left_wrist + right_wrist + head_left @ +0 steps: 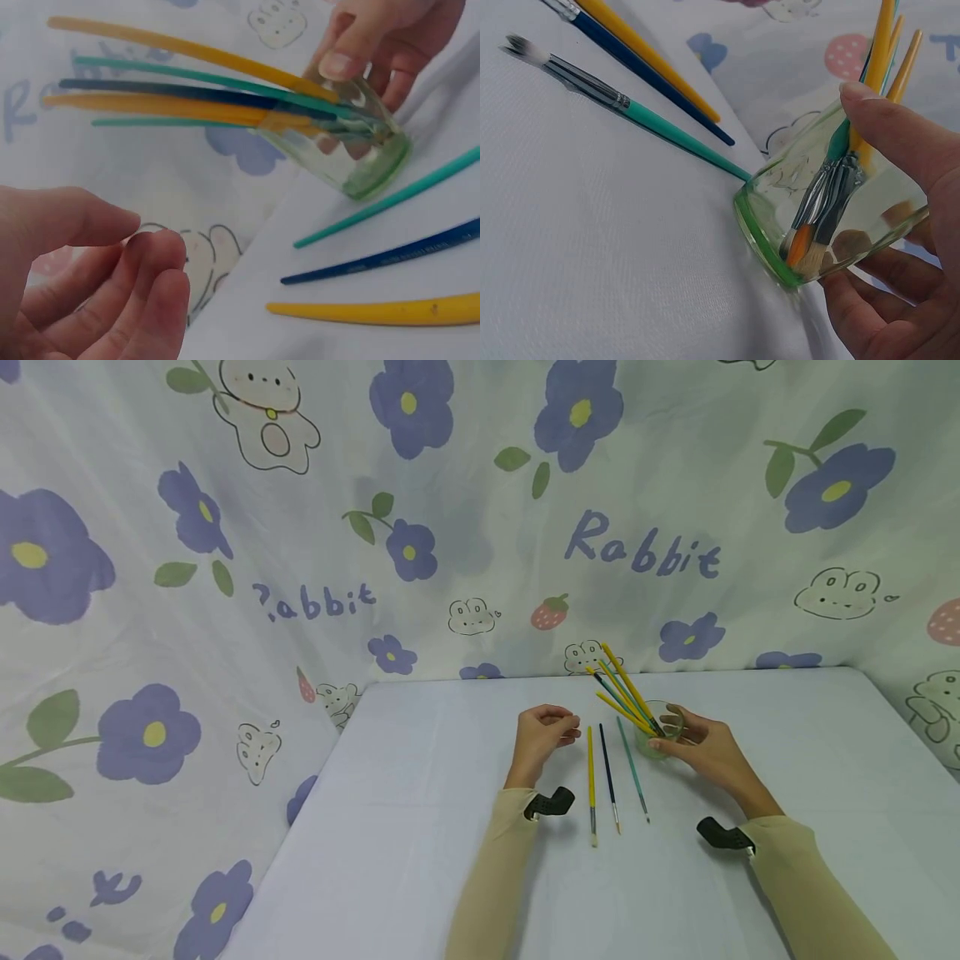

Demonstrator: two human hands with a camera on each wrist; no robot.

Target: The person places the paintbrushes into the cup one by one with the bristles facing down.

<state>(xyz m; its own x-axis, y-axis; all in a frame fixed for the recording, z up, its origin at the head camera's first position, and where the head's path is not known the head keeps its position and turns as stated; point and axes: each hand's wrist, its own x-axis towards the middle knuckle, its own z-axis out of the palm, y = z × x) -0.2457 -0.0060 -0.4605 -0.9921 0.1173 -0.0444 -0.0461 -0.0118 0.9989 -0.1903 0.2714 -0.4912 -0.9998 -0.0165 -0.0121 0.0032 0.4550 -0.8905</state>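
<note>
My right hand grips a green-tinted clear glass, thumb on one side and fingers round the other. The glass is tilted. Several paintbrushes stand in it, bristles down, with yellow, teal and dark blue handles fanning out past the rim. To the left, my left hand hovers near the brush handles, its fingers loosely bent and nothing between them. Three more brushes lie side by side between the hands: a yellow paintbrush, a dark blue paintbrush and a teal paintbrush, bristles toward me.
A white cloth covers the table. Behind its far edge hangs a white curtain printed with purple flowers and rabbits, which also runs along the left side. Each wrist carries a black camera mount, such as the left mount.
</note>
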